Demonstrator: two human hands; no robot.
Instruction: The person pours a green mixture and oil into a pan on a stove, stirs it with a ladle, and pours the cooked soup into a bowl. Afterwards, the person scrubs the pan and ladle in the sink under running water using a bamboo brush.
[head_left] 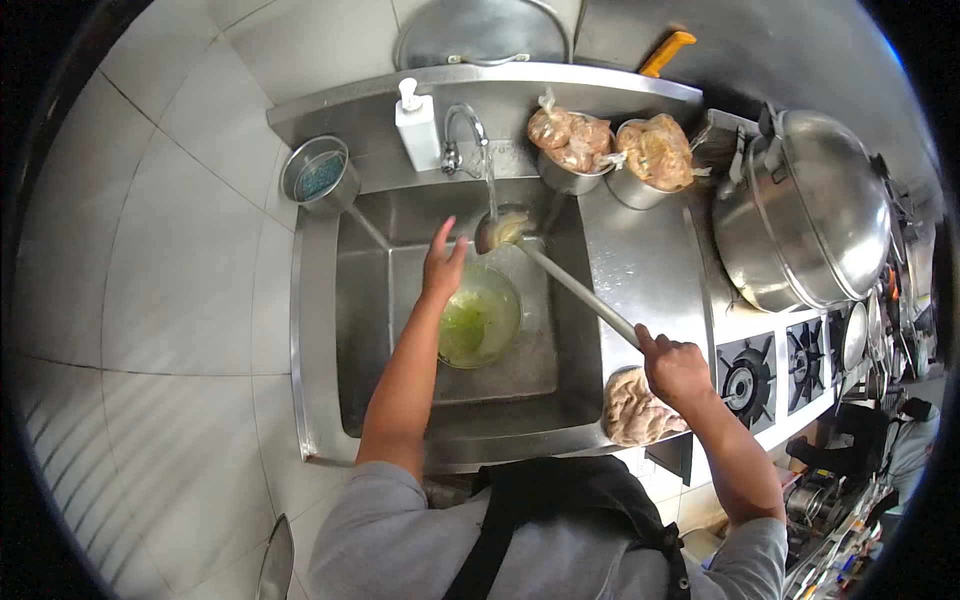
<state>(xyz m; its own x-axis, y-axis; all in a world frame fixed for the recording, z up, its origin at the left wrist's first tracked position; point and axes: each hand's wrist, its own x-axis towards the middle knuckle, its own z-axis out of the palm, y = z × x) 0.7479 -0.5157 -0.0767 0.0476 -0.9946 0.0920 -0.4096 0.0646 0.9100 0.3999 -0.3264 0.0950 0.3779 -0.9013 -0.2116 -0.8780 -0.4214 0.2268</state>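
Note:
My right hand (pixel 680 374) is wrapped round the end of a long-handled ladle (pixel 588 298), whose handle slants down from the sink toward me. The ladle's bowl sits under the stream from the faucet (pixel 468 122), with pale, cloudy liquid in it. My left hand (pixel 443 262) is raised beside the ladle's bowl, its fingers apart and holding nothing. Below it in the sink (pixel 372 345) stands a round bowl (pixel 513 330) with yellow-green liquid.
A white pump bottle (pixel 419 132) and a metal pot with blue-green contents (pixel 320 176) stand left of the faucet. To the right are two metal containers with bagged food (pixel 655 152), a large steel pot (pixel 800 220), gas burners (pixel 742 380) and a crumpled cloth (pixel 632 410).

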